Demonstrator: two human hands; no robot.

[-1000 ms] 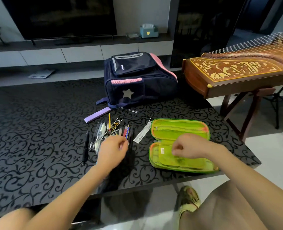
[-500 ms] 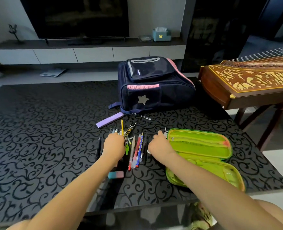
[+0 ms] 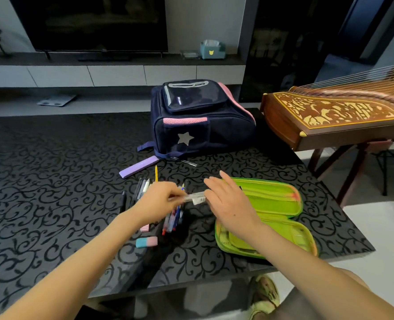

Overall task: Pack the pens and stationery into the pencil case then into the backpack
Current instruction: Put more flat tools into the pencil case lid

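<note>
An open lime-green pencil case point(image 3: 272, 199) lies on the black patterned table point(image 3: 52, 181), right of a heap of pens point(image 3: 172, 220). My left hand point(image 3: 161, 202) pinches one end of a clear ruler point(image 3: 196, 197), lifted just above the pens. My right hand point(image 3: 228, 199) hovers over the case's left edge with its fingers straight, touching the ruler's other end. A navy and pink backpack point(image 3: 203, 121) lies behind, zipped. A blue-pink eraser point(image 3: 146, 242), a purple bar point(image 3: 138, 166), a yellow pencil point(image 3: 156, 176) and a black pen point(image 3: 122, 202) lie loose.
A wooden zither point(image 3: 334, 114) on a stand sits close to the table's right side. The table's front edge point(image 3: 191, 282) runs near my knees. Behind the table stand a low TV console and a tissue box point(image 3: 212, 50).
My left hand has picked the clear ruler up off the table and moved right. My right hand came off the table and now meets the ruler's end. The view shifted slightly.
</note>
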